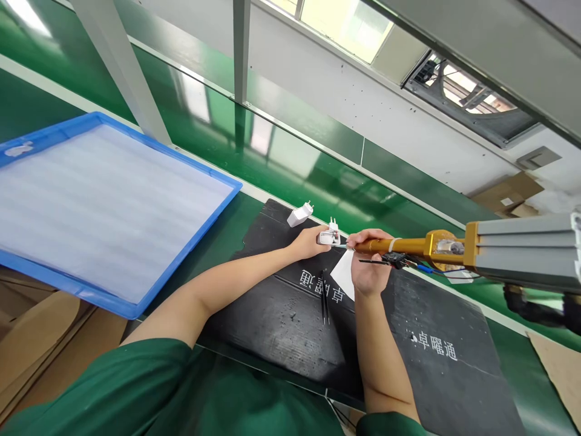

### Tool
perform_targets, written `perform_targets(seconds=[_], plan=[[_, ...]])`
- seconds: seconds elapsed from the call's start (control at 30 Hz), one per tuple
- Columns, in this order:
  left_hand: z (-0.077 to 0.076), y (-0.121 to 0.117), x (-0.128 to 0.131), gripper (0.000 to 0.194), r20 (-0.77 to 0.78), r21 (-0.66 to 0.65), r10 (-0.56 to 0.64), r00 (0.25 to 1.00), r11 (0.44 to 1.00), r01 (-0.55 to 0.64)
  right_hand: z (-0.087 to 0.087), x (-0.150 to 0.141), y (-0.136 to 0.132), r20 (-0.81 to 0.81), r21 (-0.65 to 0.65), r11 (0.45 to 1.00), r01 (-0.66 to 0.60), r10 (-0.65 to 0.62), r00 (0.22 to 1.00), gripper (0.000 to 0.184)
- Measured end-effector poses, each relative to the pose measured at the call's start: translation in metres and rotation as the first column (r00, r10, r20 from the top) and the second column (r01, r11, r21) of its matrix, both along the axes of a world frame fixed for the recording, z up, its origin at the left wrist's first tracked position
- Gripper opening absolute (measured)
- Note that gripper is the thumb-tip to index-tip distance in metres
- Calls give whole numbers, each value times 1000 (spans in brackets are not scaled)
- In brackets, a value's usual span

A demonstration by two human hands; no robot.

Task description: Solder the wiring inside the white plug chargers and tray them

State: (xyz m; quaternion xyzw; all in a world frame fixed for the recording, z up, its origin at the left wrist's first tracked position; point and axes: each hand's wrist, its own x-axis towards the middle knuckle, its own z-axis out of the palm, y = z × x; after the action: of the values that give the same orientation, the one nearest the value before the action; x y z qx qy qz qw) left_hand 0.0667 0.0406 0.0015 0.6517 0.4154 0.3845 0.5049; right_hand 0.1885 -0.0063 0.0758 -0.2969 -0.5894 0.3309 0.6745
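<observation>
My left hand (305, 244) grips a white plug charger (328, 236), its two prongs pointing up and away from me. An opening shows on the side of its casing. My right hand (370, 272) is wrapped round the gold front tube of a hand-held tool (411, 246) with a grey ribbed body. The thin tip of this tool reaches to the charger; whether they touch I cannot tell. Just beyond my left hand, a second white charger (299, 214) lies on the black mat (281, 309). Dark tweezers (325, 297) rest between my forearms, beside a white sheet of paper (344, 275).
At the left stands a blue-rimmed tray (190, 266) with a white lining. A green conveyor-like surface (272, 157) runs behind the mat, with a grey upright post (241, 54) beyond. Cardboard (551, 363) lies at the right, and cardboard boxes (40, 357) sit low on the left.
</observation>
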Motion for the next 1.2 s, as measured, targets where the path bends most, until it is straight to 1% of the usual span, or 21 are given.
perform_targets(seconds=[0.07,0.17,0.27,0.33,0.43,0.5,0.63,0.7,0.77,0.8,0.83,0.9,0.97,1.07,1.2], plan=[[3,3,-2,36,42,9,46,998,999,-46,-1,4,2,14,-12,1000,22,-21,1000,30],[7,2,-4,37,82,17,77,994,997,-78,-4,15,3,62,-30,996,85,-83,995,30],[9,-1,-4,40,90,15,46,995,999,-47,-9,31,-1,143,-33,978,204,-197,970,35],[9,-2,-4,44,119,4,-3,993,1000,3,-13,42,-5,199,-38,948,316,-303,932,40],[7,-2,-3,50,153,-39,-44,987,998,51,-18,55,-12,221,-48,876,479,-459,861,46],[5,-1,-1,50,156,-66,-53,986,996,63,-21,61,-17,195,-66,843,534,-514,836,49],[3,-2,-1,48,173,-81,-72,982,993,87,-29,70,-28,176,-86,808,583,-563,807,48],[3,-2,-2,44,128,-53,-75,989,995,83,-36,75,-32,201,-55,770,636,-616,762,45],[5,-2,-5,38,11,-10,-73,997,997,73,-42,79,-35,228,-15,728,686,-665,711,43],[6,-1,-7,35,-67,9,-72,995,997,72,-45,80,-36,235,0,716,698,-679,696,43],[8,0,-9,33,-146,22,-76,986,997,80,-47,82,-37,236,5,712,702,-683,691,43],[10,4,-12,30,-275,35,-95,957,993,109,-50,84,-36,224,-5,722,692,-673,705,44],[12,8,-15,32,-344,37,-128,930,988,150,-51,85,-34,197,-22,729,684,-667,718,45],[12,12,-17,38,-343,8,-178,922,981,192,-52,86,-32,165,-47,734,677,-663,731,47],[9,12,-15,39,-292,-6,-149,945,988,154,-55,87,-30,135,-31,749,662,-653,745,47]])
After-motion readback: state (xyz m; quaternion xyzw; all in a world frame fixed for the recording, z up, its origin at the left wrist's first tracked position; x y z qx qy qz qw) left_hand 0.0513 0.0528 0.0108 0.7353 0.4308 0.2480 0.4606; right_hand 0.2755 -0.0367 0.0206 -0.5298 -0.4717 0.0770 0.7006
